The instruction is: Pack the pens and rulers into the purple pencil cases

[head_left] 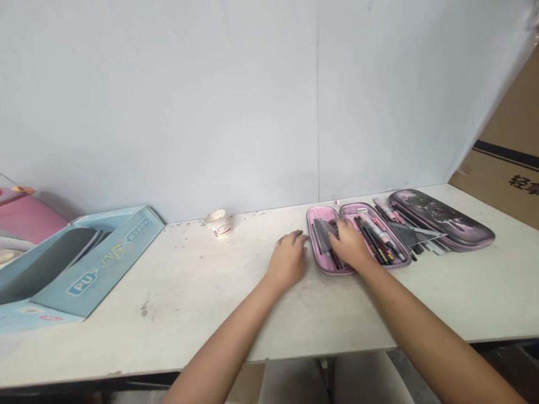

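white table (pixel 168 314), open pink pencil case (pixel 324 241), paper cup (pixel 218 223), blue box (pixel 105 275)

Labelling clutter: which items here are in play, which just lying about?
In play: right hand on open pink zip pencil case; left hand beside it.
Lying about: small white red-printed paper cup; light-blue cardboard box; brown cardboard carton.

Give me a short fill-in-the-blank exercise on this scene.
The right hand rests in the open ____ case.
The left hand lies on the table, just to the ____ of the case.
A paper cup sits between the case and a ____ box.

Missing words: pink; left; blue.
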Action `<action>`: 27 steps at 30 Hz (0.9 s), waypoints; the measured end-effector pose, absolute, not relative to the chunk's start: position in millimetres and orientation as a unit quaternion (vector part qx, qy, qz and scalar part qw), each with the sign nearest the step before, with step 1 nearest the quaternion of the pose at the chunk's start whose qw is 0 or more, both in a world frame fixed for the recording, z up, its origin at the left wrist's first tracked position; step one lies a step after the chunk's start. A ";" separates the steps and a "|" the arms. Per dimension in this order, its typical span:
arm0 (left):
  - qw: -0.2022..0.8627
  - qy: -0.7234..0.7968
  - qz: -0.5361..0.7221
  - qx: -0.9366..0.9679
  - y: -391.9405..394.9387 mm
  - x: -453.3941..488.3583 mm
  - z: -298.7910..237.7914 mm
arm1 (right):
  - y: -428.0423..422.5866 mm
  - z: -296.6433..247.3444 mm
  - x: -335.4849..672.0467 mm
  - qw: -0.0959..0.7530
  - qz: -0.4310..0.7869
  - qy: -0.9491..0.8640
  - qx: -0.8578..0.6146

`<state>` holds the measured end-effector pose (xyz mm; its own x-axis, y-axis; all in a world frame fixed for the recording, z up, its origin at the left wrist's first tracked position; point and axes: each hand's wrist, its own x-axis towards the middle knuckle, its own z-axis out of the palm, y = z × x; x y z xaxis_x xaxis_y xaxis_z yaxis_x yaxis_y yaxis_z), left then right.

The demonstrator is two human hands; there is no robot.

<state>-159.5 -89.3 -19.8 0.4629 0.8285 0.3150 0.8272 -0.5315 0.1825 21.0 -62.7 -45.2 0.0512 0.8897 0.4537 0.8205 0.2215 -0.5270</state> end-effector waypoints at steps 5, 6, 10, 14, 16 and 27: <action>0.010 0.561 0.181 0.808 -73.5 -184.5 -23.7 | -67.3 -35.1 15.4 0.421 0.070 -0.687 -0.589; 0.011 0.557 0.182 0.810 -73.4 -187.2 -25.6 | -67.4 -31.6 11.7 0.436 0.108 -0.691 -0.566; -0.010 0.553 0.124 0.824 -74.7 -192.2 -32.1 | -65.3 -19.1 -8.8 0.450 0.217 -0.712 -0.494; -0.028 0.573 0.074 0.816 -70.9 -196.5 -35.4 | -56.1 -11.9 -35.3 0.396 0.245 -0.737 -0.490; -0.010 0.576 0.071 0.814 -69.3 -199.4 -38.0 | -49.0 -11.7 -49.5 0.348 0.267 -0.736 -0.515; 0.052 0.536 0.261 0.801 -74.7 -203.0 -52.5 | -36.4 -38.8 -92.6 0.274 0.353 -0.703 -0.553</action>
<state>-203.0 -74.7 -52.5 0.2880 0.8861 0.3632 0.8323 -0.4192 0.3628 -92.6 -36.4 -38.8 -0.2378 0.9713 -0.0059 0.5846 0.1383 -0.7994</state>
